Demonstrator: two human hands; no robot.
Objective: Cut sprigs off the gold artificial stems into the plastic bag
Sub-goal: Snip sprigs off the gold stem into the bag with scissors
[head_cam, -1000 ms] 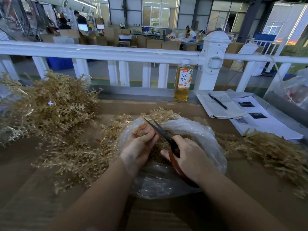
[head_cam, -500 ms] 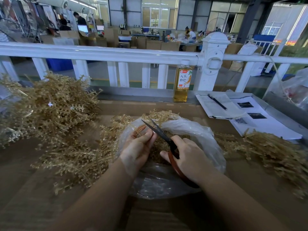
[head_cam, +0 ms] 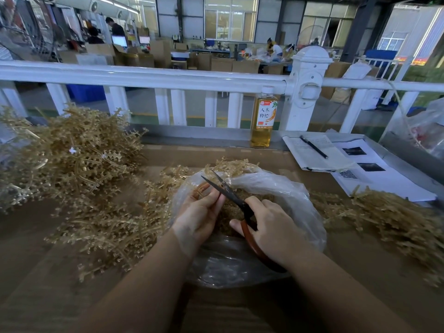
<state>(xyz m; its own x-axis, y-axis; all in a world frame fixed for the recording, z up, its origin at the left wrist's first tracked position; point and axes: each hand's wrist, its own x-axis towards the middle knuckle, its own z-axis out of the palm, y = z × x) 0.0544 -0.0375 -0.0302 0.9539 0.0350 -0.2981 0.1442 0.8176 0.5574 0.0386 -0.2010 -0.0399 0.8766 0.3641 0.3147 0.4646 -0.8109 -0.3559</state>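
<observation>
A clear plastic bag (head_cam: 288, 188) lies open in the middle of the brown table, with cut gold sprigs (head_cam: 228, 212) inside it. My left hand (head_cam: 197, 217) pinches a small gold stem (head_cam: 200, 189) over the bag's mouth. My right hand (head_cam: 271, 231) grips scissors (head_cam: 230, 192) with red-brown handles; the dark blades are slightly apart and cross just above my left fingertips. A big heap of gold artificial stems (head_cam: 72, 159) fills the left side, and more stems (head_cam: 108, 227) spread beside the bag.
Another pile of gold stems (head_cam: 394, 217) lies at the right. A bottle of amber drink (head_cam: 263, 118) stands by the white railing (head_cam: 168, 78). A notebook with a pen (head_cam: 313, 146) and printed sheets (head_cam: 374, 174) lie at the back right. A second plastic bag (head_cam: 427, 131) sits far right.
The scissors have shifted slightly up and left, closer to my left fingertips, and the blades have narrowed. My left hand has lifted the stem a little.
</observation>
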